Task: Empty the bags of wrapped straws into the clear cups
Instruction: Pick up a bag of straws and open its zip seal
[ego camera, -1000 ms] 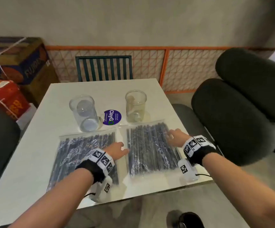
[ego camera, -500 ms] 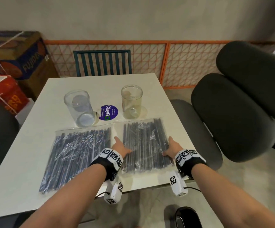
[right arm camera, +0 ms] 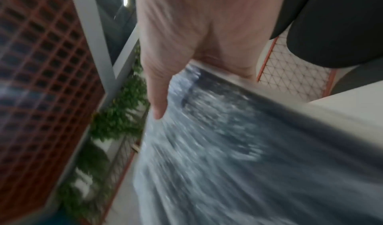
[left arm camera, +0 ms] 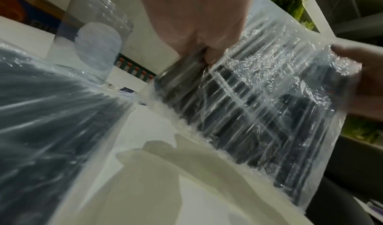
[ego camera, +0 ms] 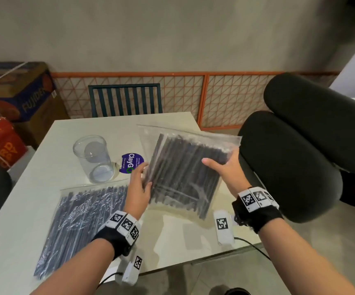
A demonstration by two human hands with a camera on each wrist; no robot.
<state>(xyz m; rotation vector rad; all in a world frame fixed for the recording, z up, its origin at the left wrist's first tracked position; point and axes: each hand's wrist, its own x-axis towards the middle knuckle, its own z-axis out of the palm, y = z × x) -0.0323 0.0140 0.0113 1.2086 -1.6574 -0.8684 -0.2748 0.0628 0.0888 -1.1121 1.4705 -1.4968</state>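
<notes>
A clear bag of dark wrapped straws [ego camera: 185, 173] is lifted off the white table [ego camera: 15, 220] and tilted. My left hand [ego camera: 139, 186] grips its left edge and my right hand [ego camera: 225, 169] grips its right edge; in the left wrist view the same bag [left arm camera: 259, 100] hangs between my left hand [left arm camera: 199, 32] and the right hand's fingers [left arm camera: 356, 55]. The right wrist view is blurred: thumb [right arm camera: 157, 97] on the bag [right arm camera: 228, 146]. A second bag of straws [ego camera: 81, 226] lies flat at the left. One clear cup [ego camera: 92, 159] stands upright behind it. The raised bag hides the other cup.
A purple round sticker [ego camera: 132, 165] lies beside the cup. A dark office chair [ego camera: 289, 162] crowds the table's right side. A green slatted chair [ego camera: 125, 101] stands behind the table, and cardboard boxes [ego camera: 12, 99] are stacked at the left.
Both hands took hold of the right bag by its sides and raised it off the table, tilting it. It now covers the right cup. The left bag stayed put.
</notes>
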